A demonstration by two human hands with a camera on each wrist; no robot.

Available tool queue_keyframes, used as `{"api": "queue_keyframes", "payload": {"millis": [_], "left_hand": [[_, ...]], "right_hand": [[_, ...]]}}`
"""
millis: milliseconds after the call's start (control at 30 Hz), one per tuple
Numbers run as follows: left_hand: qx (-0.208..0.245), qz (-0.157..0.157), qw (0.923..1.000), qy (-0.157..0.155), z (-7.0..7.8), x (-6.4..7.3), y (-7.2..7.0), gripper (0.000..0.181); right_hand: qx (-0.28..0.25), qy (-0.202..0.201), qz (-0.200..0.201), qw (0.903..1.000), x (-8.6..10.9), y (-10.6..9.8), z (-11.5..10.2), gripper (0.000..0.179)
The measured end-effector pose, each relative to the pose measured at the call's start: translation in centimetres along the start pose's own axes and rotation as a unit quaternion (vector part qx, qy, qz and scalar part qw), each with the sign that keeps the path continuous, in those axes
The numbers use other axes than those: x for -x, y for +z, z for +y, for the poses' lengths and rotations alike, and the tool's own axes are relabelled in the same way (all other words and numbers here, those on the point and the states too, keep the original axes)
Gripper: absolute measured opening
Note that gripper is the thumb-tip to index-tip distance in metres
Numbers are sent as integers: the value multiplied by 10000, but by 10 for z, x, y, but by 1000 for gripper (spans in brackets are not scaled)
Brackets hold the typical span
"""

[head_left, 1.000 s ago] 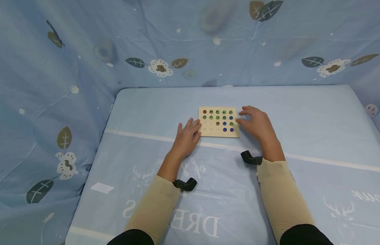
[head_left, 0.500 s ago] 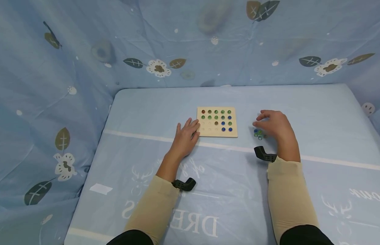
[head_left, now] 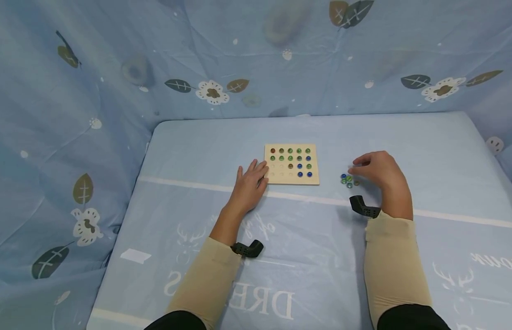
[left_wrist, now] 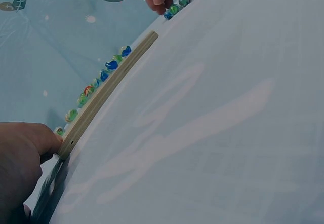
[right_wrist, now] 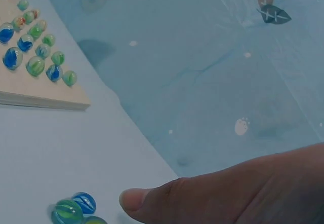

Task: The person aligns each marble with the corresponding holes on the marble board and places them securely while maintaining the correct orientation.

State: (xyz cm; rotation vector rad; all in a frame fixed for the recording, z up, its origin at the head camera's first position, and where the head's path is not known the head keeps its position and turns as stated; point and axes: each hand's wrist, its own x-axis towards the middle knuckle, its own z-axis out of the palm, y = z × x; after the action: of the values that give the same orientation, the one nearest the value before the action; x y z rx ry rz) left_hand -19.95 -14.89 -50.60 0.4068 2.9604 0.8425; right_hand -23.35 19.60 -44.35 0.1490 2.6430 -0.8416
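While the left hand [head_left: 248, 189] spreads its fingers against the side of the wooden marble board [head_left: 282, 180], the head view shows the right hand [head_left: 381, 170] beside a cluster of loose glass marbles [head_left: 349, 179], thumb and forefinger apart with nothing visible between them. Empty hollows [head_left: 282, 174] lie nearest the left hand; seated marbles [head_left: 299, 166] fill the rest. From the left wrist, the right hand's fingers hang by the loose marbles, beyond the board. From the right wrist, its thumb points toward the cluster; its other fingers are out of sight. A careless nudge could send the loose marbles rolling across the worktop [head_left: 314, 224], and a shove from the left hand might jolt seated ones out.
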Motion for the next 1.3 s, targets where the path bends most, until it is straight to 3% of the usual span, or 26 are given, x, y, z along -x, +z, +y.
{"api": "queue_keyframes", "payload": {"millis": [500,700,1300], "left_hand": [[-72,-53,9999,-70,1,-1,0,45],[-37,-48,9999,-100,1,-1,1,44],[-127,28,9999,-33,0,-2,2,44]], "right_hand": [[-29,-146,-429,9990,6,-9,18,45],[-126,19,-726,9973,8,-11,22,47],[-60,-58,-1007,9949,4,-5,21,38]]}}
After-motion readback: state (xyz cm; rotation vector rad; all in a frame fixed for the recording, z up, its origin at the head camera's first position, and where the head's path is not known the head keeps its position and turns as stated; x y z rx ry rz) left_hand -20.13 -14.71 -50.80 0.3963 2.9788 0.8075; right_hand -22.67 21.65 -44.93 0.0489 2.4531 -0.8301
